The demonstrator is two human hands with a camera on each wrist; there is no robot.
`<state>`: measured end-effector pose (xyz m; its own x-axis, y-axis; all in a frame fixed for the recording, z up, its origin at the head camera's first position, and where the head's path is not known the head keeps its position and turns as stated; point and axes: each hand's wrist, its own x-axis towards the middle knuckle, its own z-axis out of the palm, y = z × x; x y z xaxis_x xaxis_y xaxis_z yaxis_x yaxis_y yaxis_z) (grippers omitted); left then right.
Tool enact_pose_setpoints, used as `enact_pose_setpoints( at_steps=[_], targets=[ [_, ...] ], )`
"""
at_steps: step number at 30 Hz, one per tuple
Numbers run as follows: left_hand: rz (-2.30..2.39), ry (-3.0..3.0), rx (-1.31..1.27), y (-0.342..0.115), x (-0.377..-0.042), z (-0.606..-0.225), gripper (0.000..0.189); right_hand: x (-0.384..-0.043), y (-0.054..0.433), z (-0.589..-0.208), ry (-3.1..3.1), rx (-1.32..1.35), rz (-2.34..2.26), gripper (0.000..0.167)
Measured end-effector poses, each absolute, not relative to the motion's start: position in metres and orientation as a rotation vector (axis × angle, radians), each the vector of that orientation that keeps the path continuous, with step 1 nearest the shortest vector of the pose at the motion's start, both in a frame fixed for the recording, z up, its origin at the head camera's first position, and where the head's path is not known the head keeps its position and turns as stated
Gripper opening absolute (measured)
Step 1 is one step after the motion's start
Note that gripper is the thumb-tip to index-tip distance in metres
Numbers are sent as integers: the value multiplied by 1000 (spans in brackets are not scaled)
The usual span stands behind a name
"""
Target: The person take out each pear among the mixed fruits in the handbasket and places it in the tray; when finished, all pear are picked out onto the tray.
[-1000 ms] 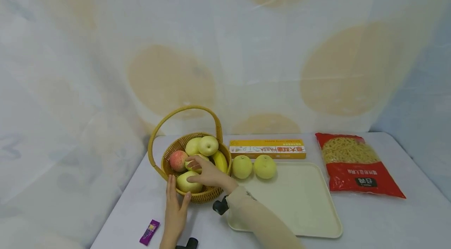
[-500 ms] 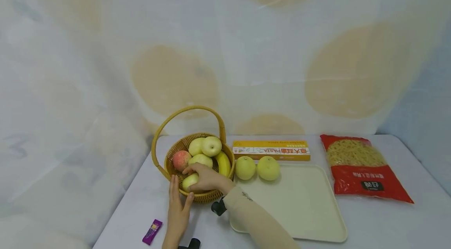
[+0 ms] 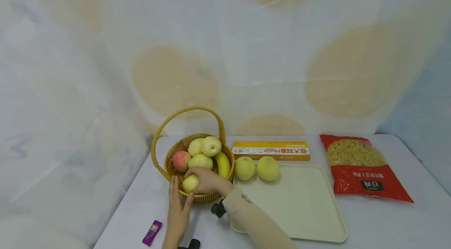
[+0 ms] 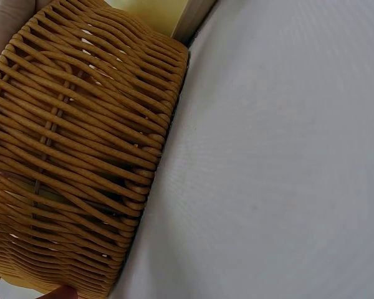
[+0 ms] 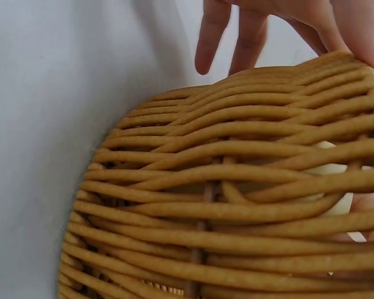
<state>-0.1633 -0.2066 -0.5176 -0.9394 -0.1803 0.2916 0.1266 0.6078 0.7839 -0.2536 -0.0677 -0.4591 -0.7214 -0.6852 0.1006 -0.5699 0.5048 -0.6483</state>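
In the head view a brown wicker basket [image 3: 204, 199] with a tall arched handle holds several fruits: a red-and-yellow peach [image 3: 181, 161], a banana [image 3: 222, 165] and pale green ones. My right hand [image 3: 208, 181] reaches over the front rim and grips the nearest pale green fruit [image 3: 190, 183], partly hidden by the fingers. My left hand [image 3: 177, 212] rests against the basket's front left side, fingers straight and thumb spread. The left wrist view shows mostly the woven wall [image 4: 81, 137]. In the right wrist view, left-hand fingers [image 5: 249, 37] show beyond the basket.
Right of the basket lies a cream tray [image 3: 299, 202], with two round yellow-green fruits [image 3: 256, 168] at its back left corner. Behind it is a pasta box [image 3: 270, 150]. A red bag of pasta [image 3: 364, 168] lies farther right, and a small purple packet [image 3: 152, 232] lies front left.
My right hand has come down from above the fruit in the basket and now grips the front pale green fruit. The left hand stays against the basket. The view has shifted slightly.
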Motion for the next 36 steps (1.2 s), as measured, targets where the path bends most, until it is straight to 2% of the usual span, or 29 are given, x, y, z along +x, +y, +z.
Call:
enact_pose_setpoints(
  at_steps=[21,36],
  targets=[
    [-1261,-2523,66,-208,-165,-520,78,-252,-55,-450,2241,-570,-1951,50],
    [-1267,-2516,41,-210,-164,-520,77,-251,-20,-440,2036,-538,-2205,54]
  ],
)
